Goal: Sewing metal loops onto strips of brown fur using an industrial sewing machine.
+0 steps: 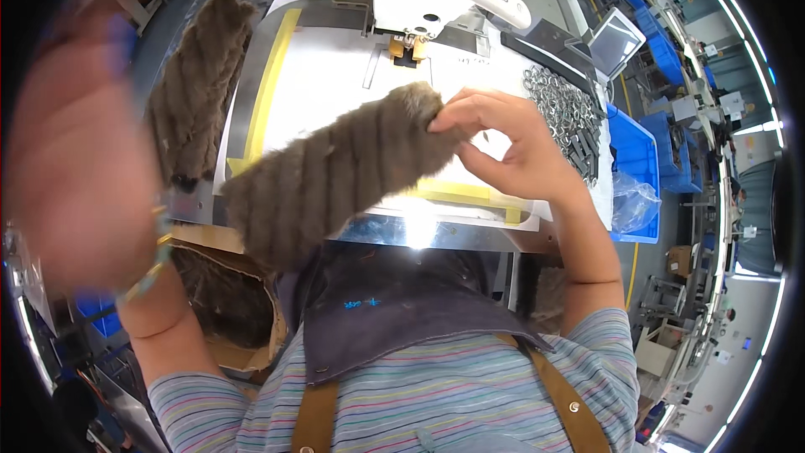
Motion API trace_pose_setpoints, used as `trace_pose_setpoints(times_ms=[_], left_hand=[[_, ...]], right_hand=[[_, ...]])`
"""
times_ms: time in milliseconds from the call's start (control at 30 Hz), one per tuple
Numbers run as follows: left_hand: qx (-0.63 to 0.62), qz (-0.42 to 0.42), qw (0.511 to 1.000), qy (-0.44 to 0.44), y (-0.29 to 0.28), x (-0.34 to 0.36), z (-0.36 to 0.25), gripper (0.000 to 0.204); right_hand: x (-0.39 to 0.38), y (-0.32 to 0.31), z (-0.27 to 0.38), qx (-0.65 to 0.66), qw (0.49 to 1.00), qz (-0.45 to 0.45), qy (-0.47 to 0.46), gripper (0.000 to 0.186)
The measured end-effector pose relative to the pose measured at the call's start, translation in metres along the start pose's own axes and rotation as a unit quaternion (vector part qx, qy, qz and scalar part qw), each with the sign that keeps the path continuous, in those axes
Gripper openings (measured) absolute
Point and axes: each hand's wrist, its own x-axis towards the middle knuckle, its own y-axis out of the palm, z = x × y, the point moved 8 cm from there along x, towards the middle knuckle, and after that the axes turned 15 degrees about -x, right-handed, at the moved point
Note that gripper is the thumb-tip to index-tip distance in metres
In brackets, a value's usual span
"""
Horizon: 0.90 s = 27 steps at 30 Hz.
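Observation:
My right hand pinches one end of a brown, ribbed fur strip between thumb and fingers. The strip slants down to the left over the white work surface, in front of a sewing machine. Raised close at the left is my left hand, apart from the strip and smeared by motion. Its fingers cannot be made out. A second brown fur piece lies beyond it, left of the white surface.
Many metal rings and dark clips lie on the right of the table. A blue bin with a clear plastic bag stands beside it. Yellow tape borders the white surface. An open cardboard box sits below the table's left edge.

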Motion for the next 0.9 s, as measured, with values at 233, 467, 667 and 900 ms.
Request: trace_pose_setpoints(times_ms=[233, 467, 667, 900], left_hand=[[-0.231, 0.149, 0.823, -0.497, 0.109, -0.142, 0.132, 0.064], [-0.047, 0.110, 0.894, -0.431, 0.105, -0.151, 0.140, 0.057], [-0.025, 0.123, 0.916, -0.380, 0.105, -0.149, 0.148, 0.042], [0.088, 0.203, 0.936, -0.273, 0.122, -0.152, 0.102, 0.029]], right_hand=[[0.005, 0.009, -0.063, 0.162, 0.941, 0.117, 0.273, 0.034], [0.022, 0.042, -0.108, 0.166, 0.969, 0.039, 0.180, 0.032], [0.023, 0.043, -0.115, 0.177, 0.966, 0.051, 0.179, 0.032], [0.019, 0.042, -0.092, -0.040, 0.996, -0.041, 0.074, 0.021]])
